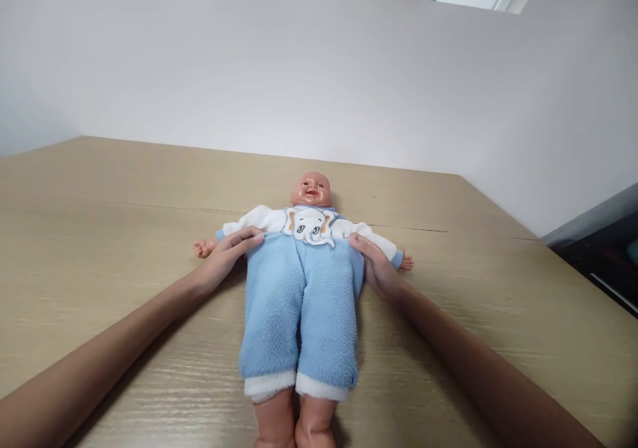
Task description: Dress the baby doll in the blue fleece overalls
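A baby doll [312, 187] lies on its back with its arms spread and its bare feet toward me. It wears a white top [266, 219] with an elephant face [309, 225] on the chest and light blue cuffs. Fuzzy blue pants [274, 308] with white hems cover its legs up to the belly. At the left end of the waistband, my left hand [232, 252] grips the pants' edge. My right hand [376, 262] pinches the opposite end of the waistband, thumb on top. The fingers under the cloth are partly hidden.
The doll rests on a light wooden table [124, 262] with a seam running across it. A pale wall [299, 69] rises behind the far edge. Past the right edge there is a dark object [598, 248] that I cannot make out.
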Available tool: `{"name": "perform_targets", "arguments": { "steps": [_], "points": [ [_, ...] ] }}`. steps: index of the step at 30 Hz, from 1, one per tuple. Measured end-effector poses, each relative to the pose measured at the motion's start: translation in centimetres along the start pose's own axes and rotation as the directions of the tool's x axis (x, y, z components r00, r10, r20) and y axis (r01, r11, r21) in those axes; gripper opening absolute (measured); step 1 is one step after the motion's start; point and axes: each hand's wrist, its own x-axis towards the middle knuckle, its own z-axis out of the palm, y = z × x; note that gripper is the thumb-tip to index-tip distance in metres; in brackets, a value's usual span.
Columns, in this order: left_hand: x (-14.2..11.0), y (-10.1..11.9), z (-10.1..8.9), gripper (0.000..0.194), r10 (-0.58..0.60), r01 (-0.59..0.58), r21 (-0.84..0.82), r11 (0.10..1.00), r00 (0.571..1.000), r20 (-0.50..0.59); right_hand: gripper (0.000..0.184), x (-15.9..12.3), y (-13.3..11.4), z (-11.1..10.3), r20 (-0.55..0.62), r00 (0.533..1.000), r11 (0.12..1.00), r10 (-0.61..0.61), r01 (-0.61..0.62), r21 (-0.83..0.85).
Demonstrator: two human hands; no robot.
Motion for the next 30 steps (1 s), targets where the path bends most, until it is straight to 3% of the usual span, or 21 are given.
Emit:
{"name": "perform_targets", "arguments": {
  "steps": [2, 4, 6, 8, 10, 12, 15, 18, 22, 24, 28, 30],
  "points": [
    [0.0, 0.0, 0.2, 0.038, -0.030, 0.030, -0.127, 0.991, 1.000, 0.004, 0.039, -0.1, -0.1, 0.1, -0.005, 0.999, 0.999, -0.039, 0.039, -0.003],
    [0.1, -0.1, 0.4, 0.037, -0.031, 0.031, -0.141, 0.989, 1.000, 0.003, 0.037, -0.3, -0.2, 0.3, -0.017, 0.997, 0.997, -0.078, 0.078, -0.010],
    [0.1, -0.3, 0.4, 0.035, 0.025, -0.025, -0.024, 0.999, 1.000, -0.013, 0.035, -0.5, -0.4, 0.5, -0.007, 0.991, 0.987, -0.132, 0.131, -0.090],
    [0.1, -0.6, 0.5, 0.032, 0.126, -0.119, 0.179, 0.977, 0.992, -0.023, 0.030, -0.9, -0.7, 0.5, 0.029, 0.978, 0.939, -0.204, 0.204, -0.275],
    [0.1, -1.0, 0.6, 0.028, 0.223, -0.199, 0.357, 0.913, 0.974, -0.028, 0.021, -1.6, -1.2, 0.2, 0.080, 0.950, 0.801, -0.303, 0.299, -0.518],
    [0.1, -1.3, 0.7, 0.024, 0.298, -0.242, 0.461, 0.854, 0.953, -0.054, 0.014, -2.6, -1.8, -0.7, 0.133, 0.902, 0.584, -0.411, 0.372, -0.721],
    [0.3, -0.9, 0.9, 0.016, 0.425, -0.290, 0.571, 0.768, 0.898, -0.117, 0.019, -3.9, -2.6, -3.0, 0.206, 0.828, 0.278, -0.522, 0.394, -0.876],
    [0.7, 0.7, 1.7, 0.018, 0.547, -0.367, 0.632, 0.682, 0.830, -0.107, 0.034, -4.7, -2.5, -6.0, 0.220, 0.808, 0.157, -0.546, 0.357, -0.921],
    [1.7, 3.9, 4.5, 0.015, 0.636, -0.522, 0.626, 0.579, 0.770, 0.054, 0.055, -4.6, -1.5, -9.2, 0.191, 0.856, 0.186, -0.481, 0.312, -0.932],
    [2.7, 5.2, 6.4, 0.012, 0.655, -0.583, 0.615, 0.530, 0.742, 0.139, 0.054, -4.4, -1.3, -9.9, 0.160, 0.883, 0.240, -0.441, 0.288, -0.927],
    [6.0, 6.7, 10.0, 0.027, 0.651, -0.684, 0.561, 0.467, 0.695, 0.306, 0.039, -4.5, -1.9, -9.6, 0.096, 0.896, 0.318, -0.434, 0.251, -0.914],
    [7.9, 6.9, 11.5, 0.042, 0.614, -0.716, 0.531, 0.453, 0.682, 0.397, 0.041, -4.8, -2.3, -8.9, 0.010, 0.903, 0.446, -0.429, 0.222, -0.867]
  ]
}}
